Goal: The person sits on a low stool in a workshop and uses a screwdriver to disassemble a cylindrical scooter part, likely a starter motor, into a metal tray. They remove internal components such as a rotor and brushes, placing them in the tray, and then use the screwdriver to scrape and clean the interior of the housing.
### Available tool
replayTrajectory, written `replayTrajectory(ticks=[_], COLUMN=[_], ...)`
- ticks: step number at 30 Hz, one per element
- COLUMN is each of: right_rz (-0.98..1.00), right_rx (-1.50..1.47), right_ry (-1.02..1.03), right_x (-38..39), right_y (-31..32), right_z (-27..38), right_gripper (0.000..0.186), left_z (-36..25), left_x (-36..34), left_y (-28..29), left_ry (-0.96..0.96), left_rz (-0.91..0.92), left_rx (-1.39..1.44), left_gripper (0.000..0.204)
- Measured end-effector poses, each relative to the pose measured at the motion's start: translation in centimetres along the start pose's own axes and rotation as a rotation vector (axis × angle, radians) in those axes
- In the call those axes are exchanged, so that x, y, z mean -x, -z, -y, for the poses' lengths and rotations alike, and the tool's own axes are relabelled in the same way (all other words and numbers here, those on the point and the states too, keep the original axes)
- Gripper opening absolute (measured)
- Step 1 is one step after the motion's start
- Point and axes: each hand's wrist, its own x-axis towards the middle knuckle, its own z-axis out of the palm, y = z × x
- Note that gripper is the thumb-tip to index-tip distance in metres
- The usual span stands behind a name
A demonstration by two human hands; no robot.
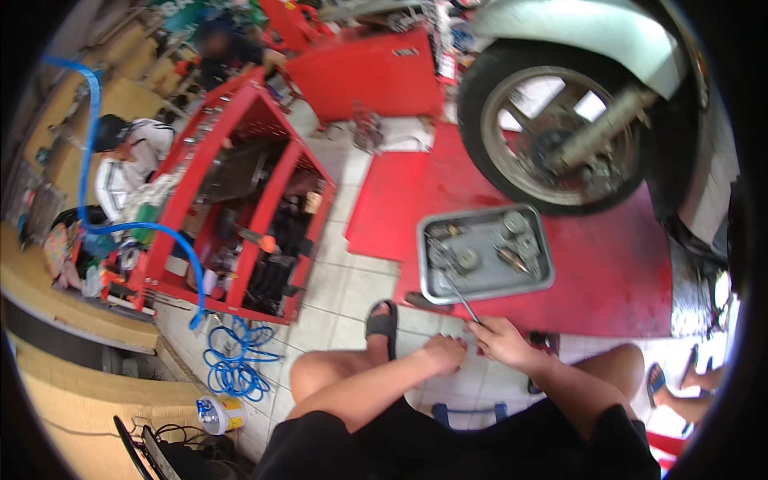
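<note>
My right hand (504,344) is closed around a thin metal rod-like tool (462,298), probably a screwdriver. Its far end reaches over the near rim of a grey metal tray (485,294). Inside the tray lie several metal parts, among them a round one (467,258), an elongated one (512,259) and a cluster of round pieces (516,232) at the right. My left hand (446,354) hovers just left of the right one, its fingers curled in. Whether anything is in it is hidden.
The tray rests on a red platform (608,280) below a scooter's front wheel (552,132). At left stands a red tool cart (264,200), with a coiled blue hose (240,360) and a white-yellow bucket (220,414) nearby. Two people work beyond the cart; another person's feet (680,392) show at right.
</note>
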Motion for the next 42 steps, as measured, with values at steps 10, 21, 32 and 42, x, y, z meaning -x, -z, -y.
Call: replayTrajectory(ticks=[10, 21, 32, 42], right_rz=[-0.002, -0.271, -0.317, -0.169], right_rx=[-0.161, -0.225, -0.163, -0.237], right_ry=[-0.219, -0.08, 0.149, 0.079], right_x=[1.2, -0.7, 0.1, 1.0], right_y=[-1.0, 2.2, 0.4, -1.3], right_z=[2.5, 4.3, 3.9, 4.2], right_gripper=[0.032, 0.024, 0.026, 0.027], left_z=[-0.2, -0.7, -0.5, -0.1], left_x=[0.9, 0.4, -0.1, -0.4], left_y=[1.3, 3.6, 2.6, 2.2], left_ry=[-0.006, -0.044, -0.023, 0.018], left_rz=[0.051, -0.084, -0.038, 0.033], left_rx=[0.002, 0.042, 0.028, 0.049], left_gripper=[0.055, 0.052, 0.056, 0.05])
